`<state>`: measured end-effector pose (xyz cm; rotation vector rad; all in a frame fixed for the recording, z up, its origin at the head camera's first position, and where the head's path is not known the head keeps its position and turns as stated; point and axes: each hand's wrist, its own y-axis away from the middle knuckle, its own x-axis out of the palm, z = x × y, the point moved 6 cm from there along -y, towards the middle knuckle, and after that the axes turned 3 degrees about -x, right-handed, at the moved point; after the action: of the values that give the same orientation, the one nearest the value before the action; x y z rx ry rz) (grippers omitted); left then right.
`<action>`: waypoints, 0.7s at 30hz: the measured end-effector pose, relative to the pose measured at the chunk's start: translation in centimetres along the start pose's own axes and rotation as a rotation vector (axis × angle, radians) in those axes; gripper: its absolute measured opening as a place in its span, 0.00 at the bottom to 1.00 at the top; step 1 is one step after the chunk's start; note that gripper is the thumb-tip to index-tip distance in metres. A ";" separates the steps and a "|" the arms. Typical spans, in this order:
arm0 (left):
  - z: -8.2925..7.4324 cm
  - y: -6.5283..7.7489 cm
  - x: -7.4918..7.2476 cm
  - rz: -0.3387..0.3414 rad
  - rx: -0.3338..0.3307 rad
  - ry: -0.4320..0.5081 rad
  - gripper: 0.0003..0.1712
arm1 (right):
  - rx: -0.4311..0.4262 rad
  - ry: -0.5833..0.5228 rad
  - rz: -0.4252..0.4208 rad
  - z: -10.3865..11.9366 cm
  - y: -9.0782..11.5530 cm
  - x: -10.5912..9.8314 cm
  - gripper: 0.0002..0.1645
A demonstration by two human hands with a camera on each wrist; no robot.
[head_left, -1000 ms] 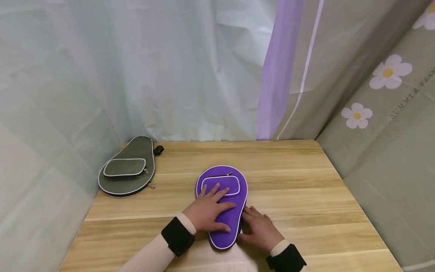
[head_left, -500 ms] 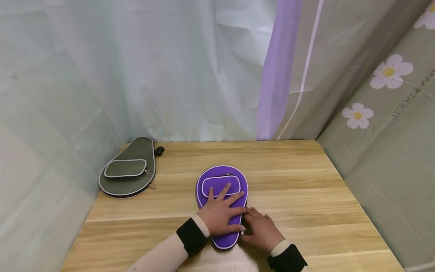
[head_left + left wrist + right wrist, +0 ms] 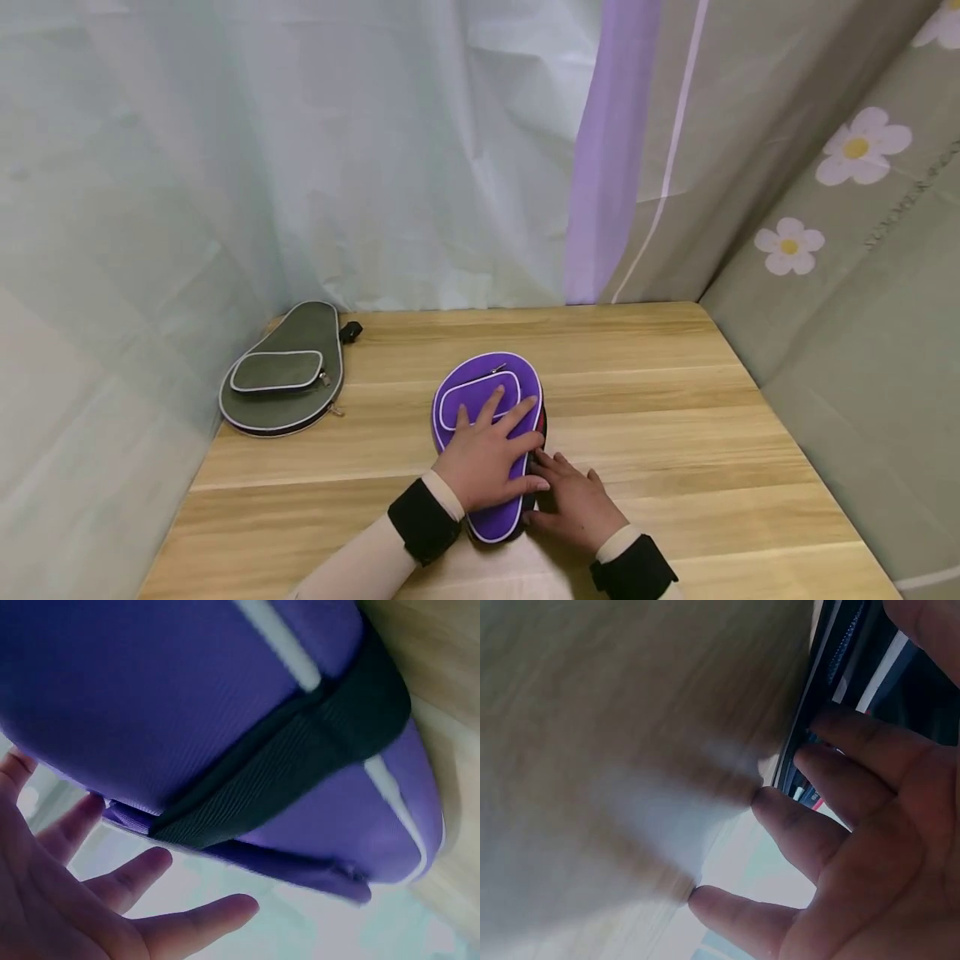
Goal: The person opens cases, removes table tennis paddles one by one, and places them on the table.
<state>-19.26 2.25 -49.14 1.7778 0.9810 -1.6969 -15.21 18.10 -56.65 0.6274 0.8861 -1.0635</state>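
Note:
A purple paddle-shaped zip case (image 3: 497,522) with white piping and a small front pocket lies on the wooden table, its narrow end toward me. Its top cover is tilted to the left, and a dark gap with a bit of red shows along the right side. My left hand (image 3: 483,465) rests on the cover with fingers spread, thumb and index reaching its right edge. My right hand (image 3: 579,507) touches the case's right side. In the right wrist view its fingertips (image 3: 776,802) lie along the dark zip edge (image 3: 844,645). The case's contents are mostly hidden.
A grey-green paddle-shaped case (image 3: 288,408) with a black strap (image 3: 350,332) lies at the table's back left. Curtains (image 3: 420,167) surround the wooden table (image 3: 645,375) at the back and both sides.
My left hand has moved right across the cover to its right edge. The cover has lifted on the right and turned, baring a dark gap with red. My right hand has barely moved.

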 end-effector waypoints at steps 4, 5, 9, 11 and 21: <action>0.2 0.7 -1.2 -0.045 -0.031 0.022 0.31 | 0.043 -0.015 0.019 0.4 -0.2 -0.4 0.48; 0.3 0.9 -1.4 -0.052 -0.042 0.027 0.30 | 0.056 -0.021 0.022 0.6 -0.2 -0.6 0.48; 0.8 2.0 -2.2 -0.093 -0.089 0.041 0.31 | 0.097 -0.047 0.043 1.7 -0.1 -1.4 0.48; 1.1 2.7 -2.6 -0.126 -0.113 0.044 0.32 | 0.112 -0.037 0.048 1.9 -0.2 -1.5 0.49; 3.3 7.2 -3.9 -0.263 -0.270 0.000 0.39 | 0.138 -0.029 0.037 2.0 -0.1 -1.5 0.49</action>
<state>-15.67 -5.45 -46.55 1.5265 1.4223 -1.6208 -14.99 17.16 -54.34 0.7384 0.7776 -1.1038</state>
